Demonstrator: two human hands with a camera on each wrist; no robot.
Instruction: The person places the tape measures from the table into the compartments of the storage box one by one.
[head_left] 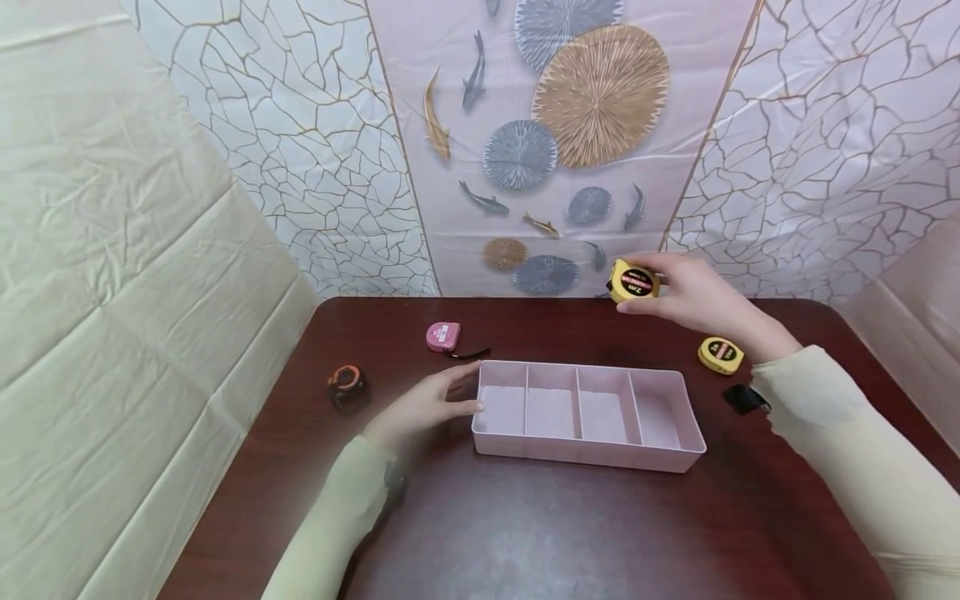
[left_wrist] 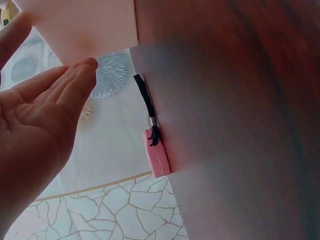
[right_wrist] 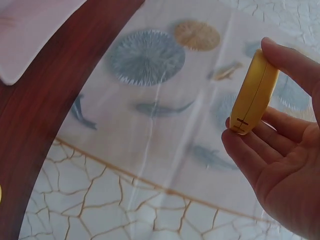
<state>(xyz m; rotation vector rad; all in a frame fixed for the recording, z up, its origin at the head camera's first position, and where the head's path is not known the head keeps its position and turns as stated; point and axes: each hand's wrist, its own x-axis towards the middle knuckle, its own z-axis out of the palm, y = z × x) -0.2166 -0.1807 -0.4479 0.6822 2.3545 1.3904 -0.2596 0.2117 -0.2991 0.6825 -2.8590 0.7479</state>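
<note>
In the head view my right hand (head_left: 693,292) holds a yellow tape measure (head_left: 632,283) up above the back edge of the table. The right wrist view shows that tape measure (right_wrist: 254,95) edge-on, pinched between thumb and fingertips. My left hand (head_left: 423,406) touches the left end of a pale pink tray (head_left: 581,450) with several compartments. The left wrist view shows its fingers (left_wrist: 75,82) nearly straight against the tray's end wall (left_wrist: 90,25). No objects show in the tray's compartments.
A pink tape measure (head_left: 442,336) with a black strap lies behind the left hand. An orange and black tape measure (head_left: 347,383) lies farther left. A second yellow tape measure (head_left: 721,356) rests near the right forearm. Patterned cloth (head_left: 300,125) hangs behind the dark table (head_left: 540,533).
</note>
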